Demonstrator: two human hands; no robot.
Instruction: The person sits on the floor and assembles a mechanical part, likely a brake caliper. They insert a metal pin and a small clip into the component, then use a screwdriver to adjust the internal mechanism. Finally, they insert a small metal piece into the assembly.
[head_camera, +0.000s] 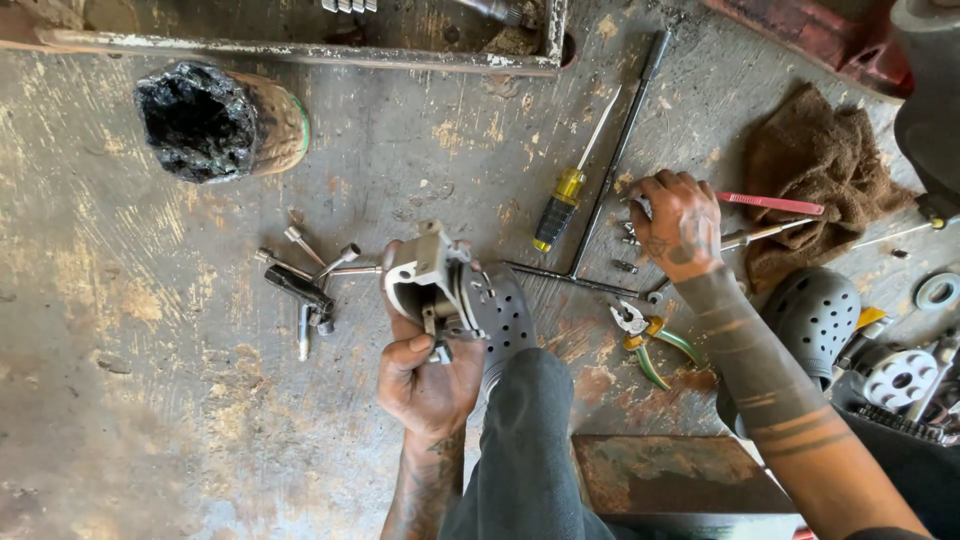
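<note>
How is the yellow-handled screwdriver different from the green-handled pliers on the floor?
The yellow-handled screwdriver is long and straight with one thin shaft; the green-handled pliers are short, with two handles spread apart. The screwdriver lies above the right hand, the pliers below it. Neither hand touches either tool; both lie flat on the floor.

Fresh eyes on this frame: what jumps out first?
The left hand at centre, gripping a grey metal part. Then the right hand reaching down among small bolts on the grimy floor, beside a yellow-handled screwdriver. Top left, a container black with grease.
</note>
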